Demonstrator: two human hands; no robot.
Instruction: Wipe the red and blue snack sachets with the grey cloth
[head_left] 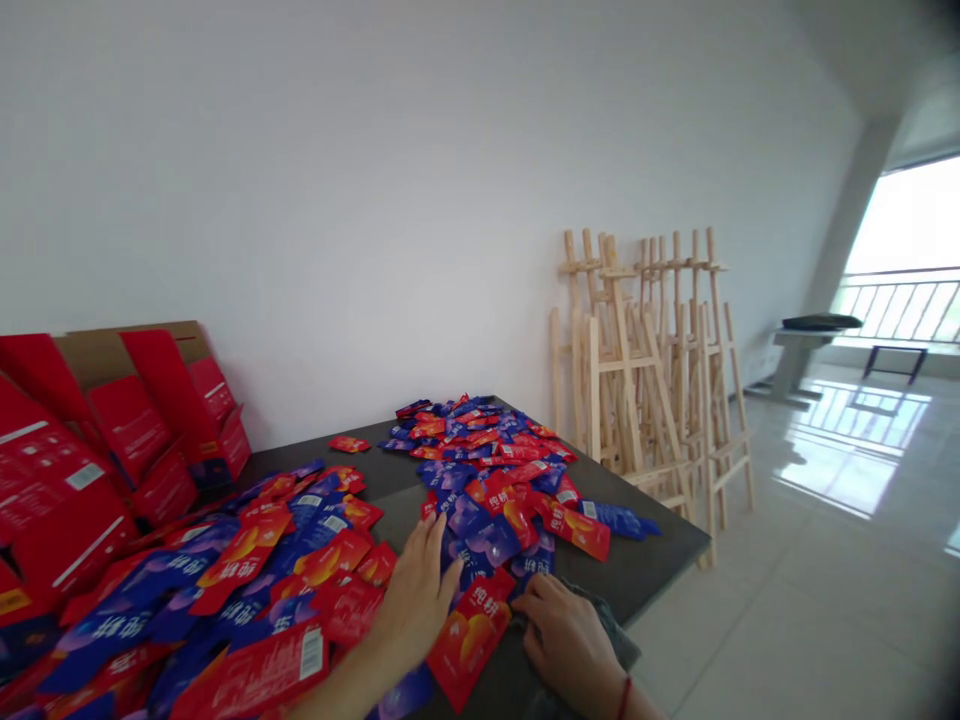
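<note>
My left hand (414,590) lies stretched out over the sachets, thumb apart from the fingers, its fingertips touching the near end of a pile of red and blue sachets (480,490). Just right of it is a red sachet with orange fruit printed on it (471,640), flat on the dark table (630,575). My right hand (564,632), with a red cord at the wrist, has its fingers curled down at that sachet's right edge. Under the right hand is a dark grey cloth (619,635), bunched and partly hidden by the palm.
A second large heap of sachets (247,590) covers the table's left side. Behind it stand opened red cardboard boxes (150,420) against the white wall. One red sachet (349,444) lies alone near the back edge. Wooden easels (645,370) lean beyond the table's right edge.
</note>
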